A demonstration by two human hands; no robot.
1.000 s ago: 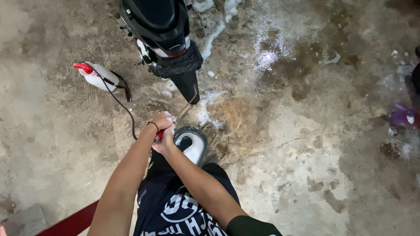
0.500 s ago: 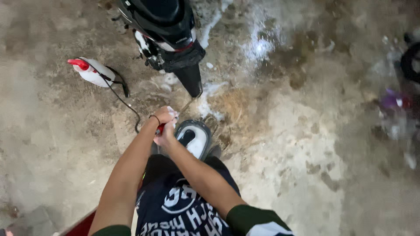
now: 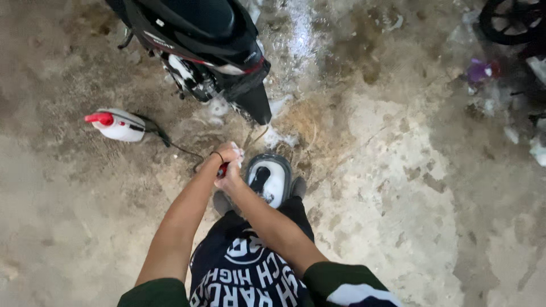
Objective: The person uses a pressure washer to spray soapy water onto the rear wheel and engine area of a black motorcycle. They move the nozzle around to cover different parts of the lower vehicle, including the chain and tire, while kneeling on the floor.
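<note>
Both hands (image 3: 230, 165) clasped, apparently gripping red handle (image 3: 223, 169) | scooter tail (image 3: 254, 105) near | right floor (image 3: 398, 187) open

The motorcycle (image 3: 196, 40) is cut off by the top edge; clasped hands hide a red object (image 3: 223, 169).

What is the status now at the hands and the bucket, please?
Left hand and right hand clasped together on a small red item, foam on fingers. Soapy bucket just beside. Motorbike rear ahead, apart.

spray bottle (image 3: 119, 125): white body, red cap, lying on floor left of scooter (image 3: 199, 40) | scooter tail: small white label marks | no signs, no screens
</note>
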